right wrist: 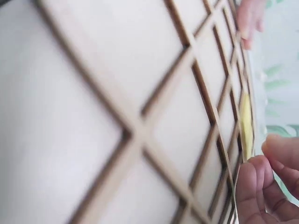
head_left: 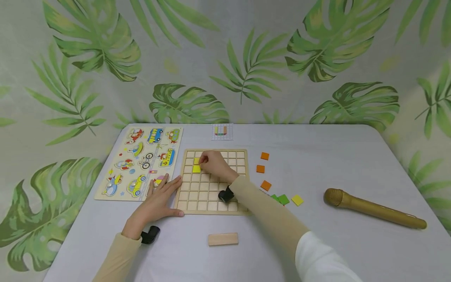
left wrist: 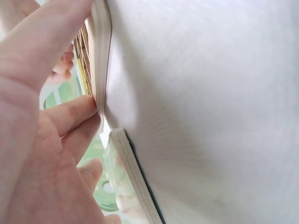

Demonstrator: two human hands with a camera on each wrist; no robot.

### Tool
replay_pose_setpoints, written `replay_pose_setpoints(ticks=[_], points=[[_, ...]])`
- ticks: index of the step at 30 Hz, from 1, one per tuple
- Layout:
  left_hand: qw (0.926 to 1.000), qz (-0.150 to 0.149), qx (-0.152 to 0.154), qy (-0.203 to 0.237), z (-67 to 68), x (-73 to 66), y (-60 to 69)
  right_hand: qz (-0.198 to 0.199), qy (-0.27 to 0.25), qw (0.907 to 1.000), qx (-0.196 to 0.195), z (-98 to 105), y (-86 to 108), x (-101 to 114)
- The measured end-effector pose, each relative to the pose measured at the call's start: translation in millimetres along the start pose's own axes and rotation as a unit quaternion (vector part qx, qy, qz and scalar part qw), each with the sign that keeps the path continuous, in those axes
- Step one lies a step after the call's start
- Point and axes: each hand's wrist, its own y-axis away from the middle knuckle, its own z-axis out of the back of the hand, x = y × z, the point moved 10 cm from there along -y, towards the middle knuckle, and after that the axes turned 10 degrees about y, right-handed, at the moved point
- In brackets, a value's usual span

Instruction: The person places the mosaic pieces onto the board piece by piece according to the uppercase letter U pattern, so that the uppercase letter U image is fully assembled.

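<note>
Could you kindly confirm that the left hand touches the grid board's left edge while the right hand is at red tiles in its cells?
Not quite: the tiles by the right hand are yellow, not red, as the head view shows. The left hand does touch the grid board's left edge.

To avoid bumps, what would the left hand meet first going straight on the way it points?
The left hand would likely meet the pale wooden grid board at its left rim, which the fingers seem to touch.
</note>
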Motion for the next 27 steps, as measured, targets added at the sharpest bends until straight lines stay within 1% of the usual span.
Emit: replay_pose_setpoints(ticks=[3, 6, 11, 16, 20, 27], points=[[1.0000, 0.000, -0.001, 0.000, -0.2, 0.3, -0.3, -0.019, -0.026, 0.9995, -0.001, 11.0, 6.1, -11.3], [1.0000, 0.000, -0.001, -0.001, -0.7, 0.8, -0.5, -0.042, -0.051, 0.9978, 0.008, 24.1, 14.9, -23.1], [1.0000, -0.001, -0.001, -0.004, -0.7, 1.4, -0.8, -0.065, -0.111, 0.9912, 0.033, 42.7, 33.4, -45.7], [1.0000, 0.002, 0.000, -0.001, -0.1, 1.5, -0.3, -0.085, -0.142, 0.9850, 0.049, 57.5, 56.3, -75.2], [1.0000, 0.003, 0.002, 0.001, -0.3, 1.8, -0.6, -0.105, -0.159, 0.9802, 0.054, 69.3, 76.9, -95.0], [1.0000, 0.002, 0.001, 0.004, -0.6, 3.2, -0.8, -0.116, -0.142, 0.9823, 0.039, 89.2, 111.1, -123.0]])
